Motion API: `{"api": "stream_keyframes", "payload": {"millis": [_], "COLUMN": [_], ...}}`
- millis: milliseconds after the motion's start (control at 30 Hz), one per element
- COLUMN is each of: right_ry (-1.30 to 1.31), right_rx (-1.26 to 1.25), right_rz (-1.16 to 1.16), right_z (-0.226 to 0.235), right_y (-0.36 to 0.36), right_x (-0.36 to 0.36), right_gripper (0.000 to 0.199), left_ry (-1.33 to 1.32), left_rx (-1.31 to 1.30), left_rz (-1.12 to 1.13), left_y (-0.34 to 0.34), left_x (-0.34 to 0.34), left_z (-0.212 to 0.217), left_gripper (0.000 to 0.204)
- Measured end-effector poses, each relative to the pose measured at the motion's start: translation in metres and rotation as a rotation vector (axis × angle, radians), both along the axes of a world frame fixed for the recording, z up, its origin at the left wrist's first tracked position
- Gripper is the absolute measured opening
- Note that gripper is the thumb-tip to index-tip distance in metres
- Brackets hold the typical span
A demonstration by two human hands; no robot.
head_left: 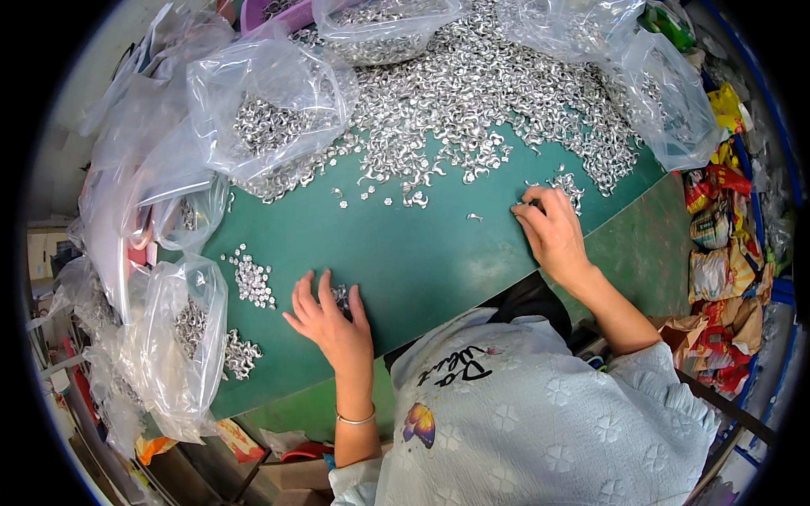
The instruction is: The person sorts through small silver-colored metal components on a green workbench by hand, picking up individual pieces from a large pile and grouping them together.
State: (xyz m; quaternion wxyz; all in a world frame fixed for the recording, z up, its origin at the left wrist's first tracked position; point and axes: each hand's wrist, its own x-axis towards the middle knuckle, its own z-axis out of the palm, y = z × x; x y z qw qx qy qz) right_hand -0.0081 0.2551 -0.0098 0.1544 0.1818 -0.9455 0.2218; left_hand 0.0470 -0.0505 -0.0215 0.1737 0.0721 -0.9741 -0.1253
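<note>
My left hand (332, 325) rests low on the green tabletop, its fingers spread around a few small silver metal pieces (341, 298) that show between forefinger and thumb. Farther right, my right hand (553, 232) is closed in a pinch at the table's right part. A bit of silver metal shows at its fingertips; its exact shape is hidden by the fingers. Just beyond that hand lies a small cluster of curved silver metal pieces (568, 190). One loose curved piece (474, 218) lies to its left. Left of my left hand is a group of small round, flower-like metal pieces (253, 281).
A big heap of silver metal pieces (472, 93) covers the far side of the green table (405, 253). Clear plastic bags of pieces stand at the far left (270, 110), near left (181, 329) and far right (671, 110). Colourful packages (717, 202) line the right side.
</note>
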Motion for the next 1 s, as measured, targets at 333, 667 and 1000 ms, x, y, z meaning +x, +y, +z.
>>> {"api": "stream_keyframes", "payload": {"millis": [333,667,1000], "right_ry": [0.056,0.157,-0.085], "right_rx": [-0.019,0.097,-0.161], "right_rz": [0.168,-0.128,-0.101], "right_z": [-0.009,-0.007,0.0], "right_y": [-0.026,0.045,0.061], "right_x": [-0.017,-0.022,-0.005], "right_gripper": [0.016,0.021,0.046], "left_ry": [0.093,0.105,0.105], "left_rx": [0.21,0.233,0.169], "left_rz": [-0.041,-0.052,0.0], "left_y": [-0.007,-0.005,0.001], "left_x": [-0.001,-0.002,0.0], "left_z": [-0.01,-0.007,-0.002], "left_gripper": [0.017,0.018,0.023]}}
